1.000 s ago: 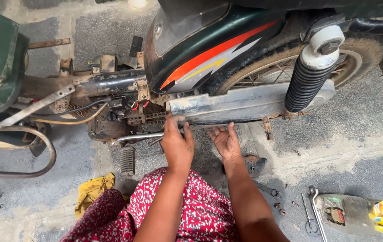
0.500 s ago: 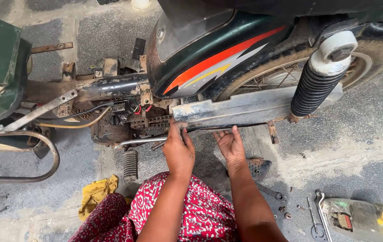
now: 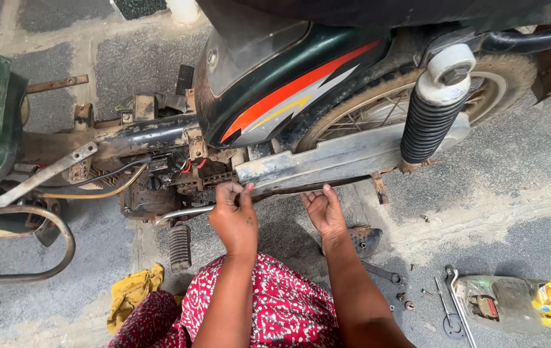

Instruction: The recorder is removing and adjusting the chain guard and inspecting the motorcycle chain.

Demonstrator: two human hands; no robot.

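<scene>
Grey metal chain cover [image 3: 333,161] lying left-right, left hand [image 3: 233,216] grip clamped on it, right hand [image 3: 324,210] open beneath.

A yellow rag [image 3: 135,293] is lying on the concrete down and to the left of the hands. A ribbed black footpeg [image 3: 179,246] is hanging just left of them. Up to the right, a black coil shock absorber [image 3: 431,116] is standing tilted. Low to the right, a spanner [image 3: 385,274], loose nuts [image 3: 404,301] and a clear plastic packet [image 3: 520,304] are resting.
</scene>
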